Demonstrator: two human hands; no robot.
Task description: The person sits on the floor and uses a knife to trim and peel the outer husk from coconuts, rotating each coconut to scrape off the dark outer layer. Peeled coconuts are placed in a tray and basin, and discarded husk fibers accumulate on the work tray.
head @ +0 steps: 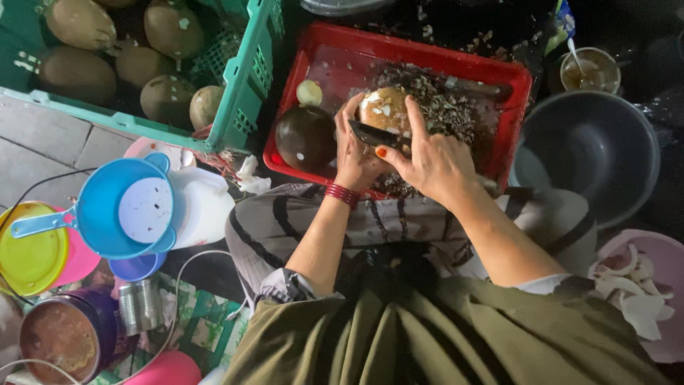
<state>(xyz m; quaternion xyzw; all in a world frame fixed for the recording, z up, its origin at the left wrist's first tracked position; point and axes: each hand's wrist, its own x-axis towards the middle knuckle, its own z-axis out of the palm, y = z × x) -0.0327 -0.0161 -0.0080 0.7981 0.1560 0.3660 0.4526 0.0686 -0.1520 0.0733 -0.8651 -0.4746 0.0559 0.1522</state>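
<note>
Pale half-peeled round coconut [383, 108] cupped in left hand [354, 153] fingers over red plastic tray [335, 53], catching parings; right hand [431, 162] clamped on dark knife blade [376, 135], forefinger steadying shell.

Red bangles on left wrist [343, 194]; orange-painted thumbnail — olive garment; striped cloth.

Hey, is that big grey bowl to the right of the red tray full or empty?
Empty, as far as shows. The grey bowl has a bare, dark inside; the white coconut pieces lie in the pink basin beside it.
</note>
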